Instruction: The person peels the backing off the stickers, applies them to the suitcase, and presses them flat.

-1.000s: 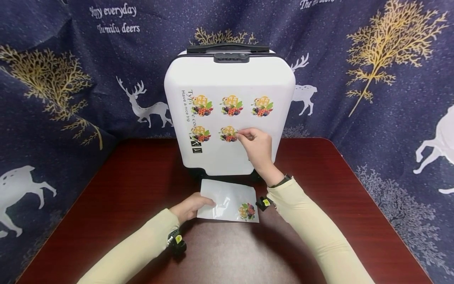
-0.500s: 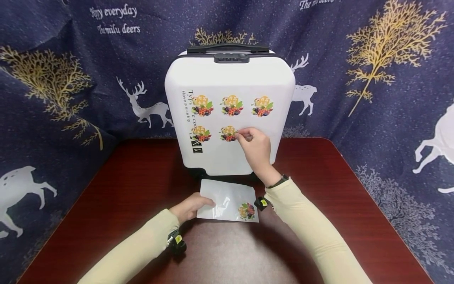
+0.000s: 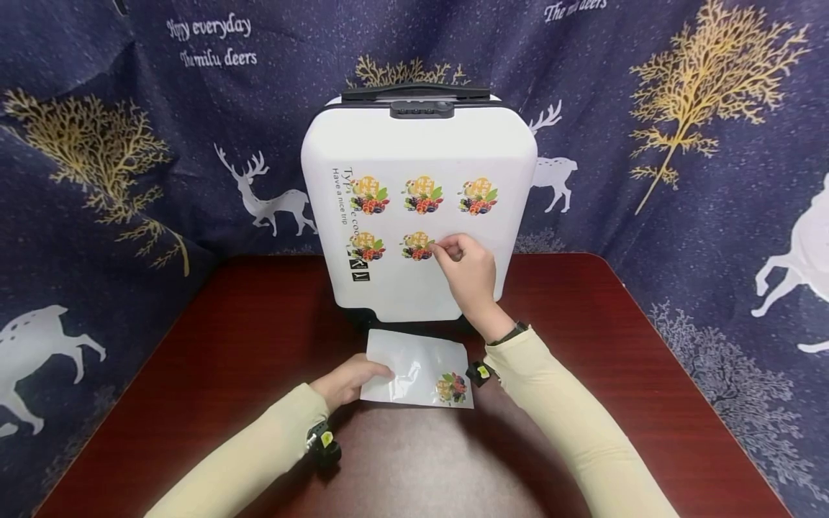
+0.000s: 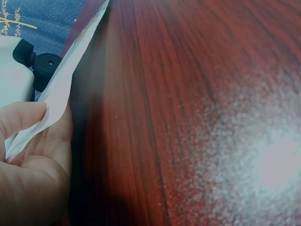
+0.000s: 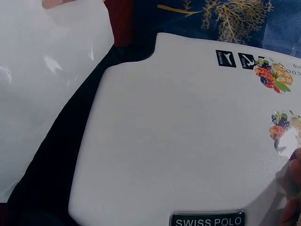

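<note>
My right hand (image 3: 471, 277) is at the white suitcase (image 3: 424, 140), thumb and forefinger pinching the right edge of a round fruit sticker (image 3: 416, 247). That sticker lies against the suitcase front, in the middle of the lower row. In the right wrist view, glare covers part of the same sticker (image 5: 281, 126) beside the fingertips. My left hand (image 3: 350, 380) grips the left end of a glossy white sticker sheet (image 3: 411, 360), thumb on top and fingers behind. One fruit sticker (image 3: 451, 387) is on the sheet's lower right corner. The left wrist view shows the sheet (image 4: 63, 89) tilted above the table.
Three fruit stickers form a row higher on the suitcase, and another fruit sticker (image 3: 367, 247) sits lower left over printed text. The suitcase stands upright on a dark red table (image 3: 259, 302). Behind it hangs a blue cloth (image 3: 272, 108) with deer and trees.
The head view has tilted slightly, shifting the scene a little downward. Both hands keep their places, the right at the sticker and the left on the sheet.
</note>
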`<move>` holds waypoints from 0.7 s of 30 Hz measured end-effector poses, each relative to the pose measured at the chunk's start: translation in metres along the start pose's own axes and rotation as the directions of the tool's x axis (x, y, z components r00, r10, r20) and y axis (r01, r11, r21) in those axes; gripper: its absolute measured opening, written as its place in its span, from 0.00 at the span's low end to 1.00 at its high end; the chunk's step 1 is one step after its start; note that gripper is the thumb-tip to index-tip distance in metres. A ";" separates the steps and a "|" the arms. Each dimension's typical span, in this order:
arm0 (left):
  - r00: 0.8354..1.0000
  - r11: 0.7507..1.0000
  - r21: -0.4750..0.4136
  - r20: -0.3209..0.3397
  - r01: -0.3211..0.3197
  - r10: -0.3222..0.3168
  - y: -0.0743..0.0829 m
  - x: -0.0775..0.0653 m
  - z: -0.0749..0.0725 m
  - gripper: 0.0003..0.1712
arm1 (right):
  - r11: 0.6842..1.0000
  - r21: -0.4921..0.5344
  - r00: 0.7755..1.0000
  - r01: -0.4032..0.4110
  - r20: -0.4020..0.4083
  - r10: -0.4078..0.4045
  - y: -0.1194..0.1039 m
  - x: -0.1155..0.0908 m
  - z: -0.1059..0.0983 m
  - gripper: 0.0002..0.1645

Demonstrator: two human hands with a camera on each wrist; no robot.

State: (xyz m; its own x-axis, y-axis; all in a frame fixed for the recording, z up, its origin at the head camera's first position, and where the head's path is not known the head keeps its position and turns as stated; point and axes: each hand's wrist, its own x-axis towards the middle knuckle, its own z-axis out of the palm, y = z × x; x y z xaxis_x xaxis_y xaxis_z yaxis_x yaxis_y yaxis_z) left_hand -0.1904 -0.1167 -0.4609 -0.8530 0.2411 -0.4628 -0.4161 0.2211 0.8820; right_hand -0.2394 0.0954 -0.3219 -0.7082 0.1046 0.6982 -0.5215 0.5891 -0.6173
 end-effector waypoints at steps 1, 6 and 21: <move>1.000 1.000 0.000 -0.002 0.002 -0.002 0.000 0.000 0.000 0.23 | 1.000 0.000 1.000 0.001 -0.004 -0.001 0.001 0.000 0.000 0.11; 1.000 1.000 -0.001 -0.010 0.007 -0.007 0.000 0.000 0.000 0.22 | 1.000 0.002 1.000 -0.009 -0.019 0.009 0.007 -0.003 -0.003 0.10; 1.000 1.000 0.010 0.005 0.000 0.000 0.000 0.000 0.000 0.24 | 1.000 0.018 0.994 0.020 0.111 -0.022 0.017 -0.017 -0.016 0.09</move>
State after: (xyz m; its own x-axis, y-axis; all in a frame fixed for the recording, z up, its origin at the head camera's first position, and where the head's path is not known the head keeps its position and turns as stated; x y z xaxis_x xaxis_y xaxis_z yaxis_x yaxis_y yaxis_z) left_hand -0.1904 -0.1170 -0.4610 -0.8512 0.2458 -0.4637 -0.4131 0.2311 0.8809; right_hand -0.2286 0.1167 -0.3380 -0.7451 0.0015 0.6669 -0.5443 0.5765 -0.6094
